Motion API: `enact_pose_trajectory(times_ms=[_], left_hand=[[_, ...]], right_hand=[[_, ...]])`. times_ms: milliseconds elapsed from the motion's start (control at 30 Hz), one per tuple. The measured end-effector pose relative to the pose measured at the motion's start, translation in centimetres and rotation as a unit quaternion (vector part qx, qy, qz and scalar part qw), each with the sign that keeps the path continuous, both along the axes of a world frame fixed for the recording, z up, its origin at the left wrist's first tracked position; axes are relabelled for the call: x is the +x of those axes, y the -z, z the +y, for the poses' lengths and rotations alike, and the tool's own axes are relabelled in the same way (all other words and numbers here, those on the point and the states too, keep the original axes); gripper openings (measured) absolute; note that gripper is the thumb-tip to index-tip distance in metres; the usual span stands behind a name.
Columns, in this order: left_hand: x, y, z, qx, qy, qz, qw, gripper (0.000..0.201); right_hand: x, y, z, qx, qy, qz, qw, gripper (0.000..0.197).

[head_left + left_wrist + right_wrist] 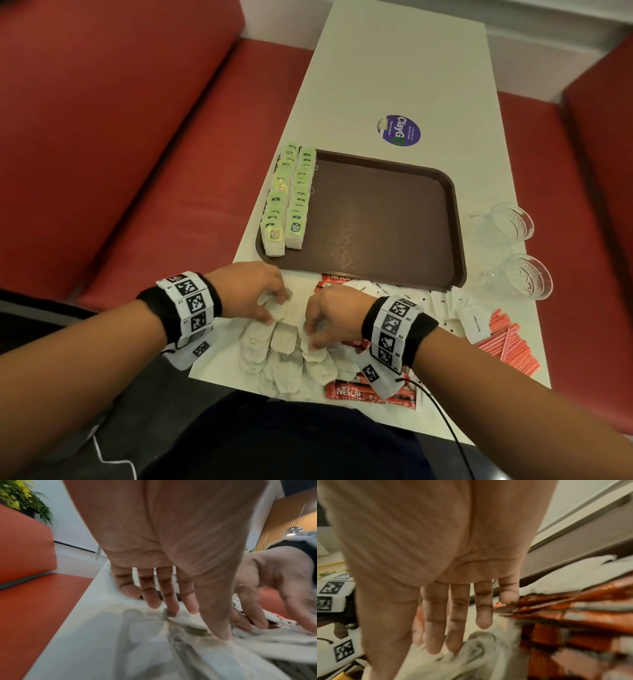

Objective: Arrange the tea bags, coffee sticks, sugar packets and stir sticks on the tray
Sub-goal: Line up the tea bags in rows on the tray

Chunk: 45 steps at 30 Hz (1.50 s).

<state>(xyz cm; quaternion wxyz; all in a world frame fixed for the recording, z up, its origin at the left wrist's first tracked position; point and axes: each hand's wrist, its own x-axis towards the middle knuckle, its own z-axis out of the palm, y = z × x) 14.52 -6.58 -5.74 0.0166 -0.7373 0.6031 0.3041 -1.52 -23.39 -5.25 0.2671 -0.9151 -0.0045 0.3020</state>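
Observation:
A brown tray (394,219) lies on the white table, with two rows of green-tagged tea bags (289,198) along its left side. A loose pile of tea bags (284,363) lies near the table's front edge. My left hand (270,308) pinches a tea bag (185,620) at the top of the pile, between thumb and fingers. My right hand (313,334) pinches another tea bag (471,649) just to the right. Red coffee sticks (359,394) lie under my right wrist. White sugar packets (462,311) and red stir sticks (507,339) lie to the right.
Two glass cups (513,222) (529,275) lie on their sides to the right of the tray. A purple round sticker (399,130) marks the table beyond the tray. Red bench seats (154,171) flank the table on both sides.

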Motion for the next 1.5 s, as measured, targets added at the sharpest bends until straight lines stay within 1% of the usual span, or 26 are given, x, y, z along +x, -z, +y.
enact_pose_trajectory(times_ms=[67,167,233,300,367,467,567,633,700,767,833,933,1033,1133,1200,1267,1333,1433,1500], left_hand=[[-0.5,0.6,0.5,-0.005,-0.009,0.0,1.0,0.043],[-1.0,0.8,0.8,-0.015,-0.028,0.006,0.999,0.045],[-1.2,0.6,0.7,-0.018,-0.027,-0.003,0.999,0.044],[-1.4,0.2,0.5,-0.022,-0.021,-0.02,0.999,0.038],[-1.5,0.0,0.4,-0.03,-0.021,-0.031,0.999,0.03],[-1.3,-0.4,0.2,-0.039,-0.044,-0.028,0.998,0.025],[-0.9,-0.9,-0.1,-0.079,-0.077,-0.025,0.994,0.023],[-0.5,-1.4,-0.4,-0.116,-0.095,-0.018,0.989,0.021],[-0.1,-1.9,-0.9,-0.139,-0.105,-0.011,0.985,0.018],[0.4,-2.5,-1.4,-0.154,-0.117,-0.001,0.981,0.018],[0.6,-3.1,-2.0,-0.165,-0.122,0.002,0.979,0.017],[0.6,-3.9,-2.8,-0.198,-0.122,0.023,0.972,0.015],[0.4,-4.4,-3.4,-0.24,-0.118,0.041,0.963,0.013],[0.5,-4.6,-3.7,-0.255,-0.106,0.033,0.961,0.012],[0.9,-4.4,-3.9,-0.254,-0.129,0.037,0.958,0.012],[1.5,-3.9,-4.2,-0.24,-0.17,0.03,0.955,0.013],[2.3,-3.2,-4.7,-0.185,-0.199,0.015,0.962,0.016],[3.4,-1.5,-5.6,-0.082,-0.204,0.003,0.975,0.022],[3.9,-0.7,-6.3,-0.072,-0.218,-0.002,0.973,0.024]], right_hand=[[-0.3,0.2,0.1,-0.012,-0.007,-0.004,1.0,0.035],[-0.5,0.2,0.1,-0.031,-0.029,-0.017,0.999,0.04],[-0.5,0.4,0.1,-0.039,-0.033,-0.024,0.998,0.035],[-0.6,0.5,0.0,-0.036,-0.021,-0.032,0.999,0.024],[-0.7,0.5,0.1,-0.034,-0.01,-0.046,0.998,0.018],[-0.5,0.2,0.1,-0.033,0.027,-0.089,0.995,0.018],[-0.1,0.1,-0.1,-0.019,0.085,-0.134,0.987,0.014],[0.1,0.1,-0.4,0.012,0.127,-0.134,0.983,0.014],[0.5,0.0,-0.8,0.058,0.165,-0.148,0.973,0.008],[1.0,-0.3,-1.1,0.079,0.194,-0.178,0.961,0.011],[1.5,-0.6,-1.3,0.081,0.214,-0.199,0.953,0.015],[2.1,-1.1,-1.6,0.09,0.21,-0.214,0.95,0.023],[2.8,-1.0,-1.6,0.054,0.186,-0.225,0.955,0.018],[3.4,-0.8,-1.6,0.045,0.196,-0.23,0.952,0.018],[3.6,-0.7,-1.7,0.04,0.194,-0.227,0.953,0.013],[3.5,-0.6,-1.9,0.041,0.212,-0.219,0.952,0.01],[3.4,-0.6,-2.2,0.06,0.247,-0.198,0.947,0.015],[3.3,-0.7,-2.6,0.084,0.277,-0.172,0.942,0.02],[3.3,-0.7,-2.8,0.08,0.277,-0.168,0.943,0.018]])
